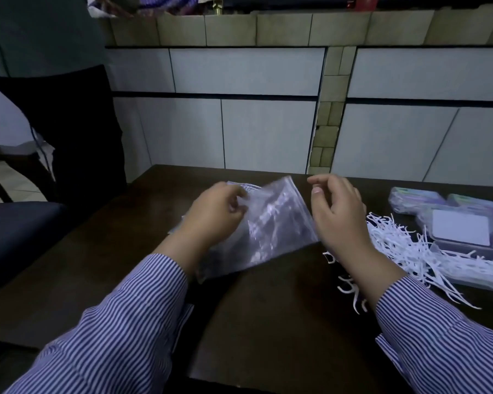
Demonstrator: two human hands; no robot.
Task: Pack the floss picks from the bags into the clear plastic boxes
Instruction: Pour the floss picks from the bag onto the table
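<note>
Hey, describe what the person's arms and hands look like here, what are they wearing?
Both arms are covered by long shirt sleeves with fine blue-and-white stripes, reaching to the wrists, each ending in a cuff. The left hand and right hand are bare: no gloves, and no rings or watch show in this view.

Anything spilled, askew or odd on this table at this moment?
Yes. The white floss picks lie in a loose heap on the dark table, spilling over the rim of the open clear box, with a few strays near the right hand. The left hand grips an empty-looking bag.
</note>
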